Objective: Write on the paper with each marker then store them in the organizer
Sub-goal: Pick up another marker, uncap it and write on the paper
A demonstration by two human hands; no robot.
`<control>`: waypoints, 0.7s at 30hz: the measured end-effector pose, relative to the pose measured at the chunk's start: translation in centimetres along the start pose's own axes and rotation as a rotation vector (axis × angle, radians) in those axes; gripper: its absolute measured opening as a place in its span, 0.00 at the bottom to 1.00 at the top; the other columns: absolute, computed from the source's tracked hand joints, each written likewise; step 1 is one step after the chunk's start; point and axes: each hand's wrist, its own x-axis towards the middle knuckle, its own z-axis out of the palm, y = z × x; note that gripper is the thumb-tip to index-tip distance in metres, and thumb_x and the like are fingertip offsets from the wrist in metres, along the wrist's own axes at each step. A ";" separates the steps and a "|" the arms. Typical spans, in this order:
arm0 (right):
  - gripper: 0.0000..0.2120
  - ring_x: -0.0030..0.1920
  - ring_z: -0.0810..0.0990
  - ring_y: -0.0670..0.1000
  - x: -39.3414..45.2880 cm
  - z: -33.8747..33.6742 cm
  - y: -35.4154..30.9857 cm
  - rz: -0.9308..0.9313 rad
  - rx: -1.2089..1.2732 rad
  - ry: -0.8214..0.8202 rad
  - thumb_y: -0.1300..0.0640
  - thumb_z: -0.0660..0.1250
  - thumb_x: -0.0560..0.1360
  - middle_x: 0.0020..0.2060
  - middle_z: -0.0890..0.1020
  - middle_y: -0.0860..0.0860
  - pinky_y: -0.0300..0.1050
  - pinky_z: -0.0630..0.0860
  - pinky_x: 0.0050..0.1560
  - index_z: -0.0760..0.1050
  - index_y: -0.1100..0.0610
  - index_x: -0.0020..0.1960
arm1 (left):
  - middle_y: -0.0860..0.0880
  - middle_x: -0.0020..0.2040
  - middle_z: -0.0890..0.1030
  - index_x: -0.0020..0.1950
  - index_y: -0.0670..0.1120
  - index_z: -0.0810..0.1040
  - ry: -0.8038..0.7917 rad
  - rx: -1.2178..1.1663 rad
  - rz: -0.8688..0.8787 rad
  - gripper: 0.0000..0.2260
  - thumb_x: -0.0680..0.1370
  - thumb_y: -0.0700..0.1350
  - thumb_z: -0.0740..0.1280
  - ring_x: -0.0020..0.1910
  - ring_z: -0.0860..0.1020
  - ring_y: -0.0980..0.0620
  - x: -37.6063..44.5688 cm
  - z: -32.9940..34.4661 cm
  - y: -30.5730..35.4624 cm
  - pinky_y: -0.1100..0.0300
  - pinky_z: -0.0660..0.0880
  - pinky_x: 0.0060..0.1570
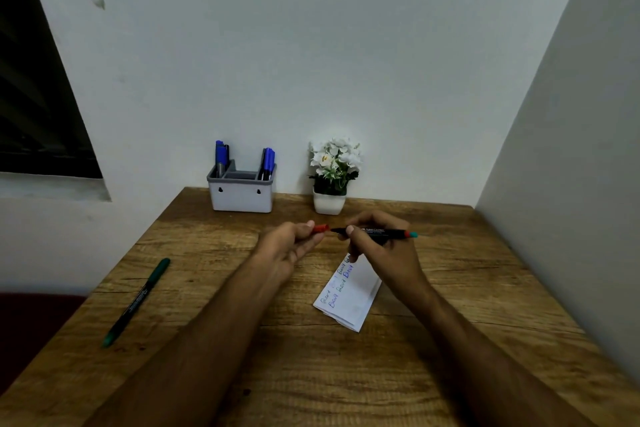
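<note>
Marker (375, 232) gripped in right hand (384, 253); left hand (291, 246) pinches its red cap (321, 228).

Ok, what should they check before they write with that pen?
1. Red cap off the marker: ok, the left hand holds it apart from the tip.
2. Right hand grips the marker: ok.
3. Paper within reach: ok, just below the right hand.
4. Free space on the paper: ok, its right part is blank.
5. Room in the organizer: ok, the middle slot looks free.
6. Green marker used already: cannot tell.
</note>
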 end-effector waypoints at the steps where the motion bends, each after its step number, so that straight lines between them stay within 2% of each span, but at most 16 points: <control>1: 0.04 0.31 0.83 0.53 0.0 0.1 0.1 -0.008 -0.008 -0.003 0.69 0.70 0.78 0.35 0.85 0.60 0.49 0.82 0.34 0.82 0.62 0.47 | 0.37 0.56 0.80 0.53 0.31 0.77 -0.001 0.004 0.006 0.07 0.76 0.26 0.64 0.54 0.81 0.40 -0.1 0.1 -0.1 0.52 0.79 0.55; 5: 0.03 0.31 0.83 0.53 0.0 0.2 0.5 -0.021 -0.019 0.001 0.68 0.72 0.78 0.35 0.85 0.59 0.45 0.81 0.34 0.83 0.63 0.48 | 0.36 0.53 0.81 0.52 0.31 0.77 -0.015 0.046 0.039 0.06 0.75 0.27 0.66 0.51 0.83 0.40 -0.7 0.5 -0.3 0.54 0.81 0.51; 9: 0.04 0.30 0.83 0.54 0.1 0.5 0.7 -0.025 -0.006 0.025 0.67 0.75 0.76 0.36 0.85 0.58 0.46 0.81 0.32 0.80 0.63 0.47 | 0.35 0.50 0.81 0.55 0.29 0.77 -0.025 0.062 0.085 0.09 0.75 0.26 0.67 0.45 0.84 0.42 -1.0 1.0 -0.7 0.55 0.83 0.46; 13: 0.08 0.29 0.80 0.43 0.5 0.9 0.9 -0.029 0.030 0.060 0.67 0.77 0.74 0.30 0.83 0.49 0.35 0.74 0.31 0.79 0.67 0.40 | 0.37 0.45 0.83 0.52 0.30 0.77 -0.051 0.048 0.094 0.08 0.74 0.24 0.66 0.40 0.85 0.44 -1.3 1.4 -1.1 0.55 0.83 0.45; 15: 0.09 0.27 0.77 0.43 0.7 1.0 1.0 -0.012 0.090 0.071 0.68 0.76 0.74 0.28 0.81 0.48 0.36 0.72 0.29 0.78 0.69 0.39 | 0.38 0.43 0.82 0.50 0.31 0.77 -0.025 0.048 0.107 0.07 0.74 0.24 0.65 0.39 0.85 0.44 -1.5 1.6 -1.1 0.55 0.83 0.47; 18: 0.10 0.25 0.76 0.46 0.7 1.6 1.0 -0.005 0.126 0.069 0.68 0.75 0.75 0.26 0.79 0.53 0.39 0.71 0.27 0.77 0.64 0.37 | 0.39 0.44 0.82 0.51 0.32 0.77 0.021 0.044 0.110 0.09 0.74 0.24 0.64 0.40 0.83 0.45 -1.6 1.8 -1.2 0.57 0.83 0.46; 21: 0.08 0.26 0.78 0.48 0.9 2.3 1.2 0.016 0.147 0.041 0.68 0.75 0.75 0.28 0.81 0.52 0.41 0.73 0.27 0.78 0.68 0.41 | 0.40 0.46 0.81 0.51 0.34 0.78 0.040 0.004 0.125 0.11 0.74 0.23 0.63 0.41 0.83 0.45 -1.2 1.4 -1.0 0.57 0.83 0.42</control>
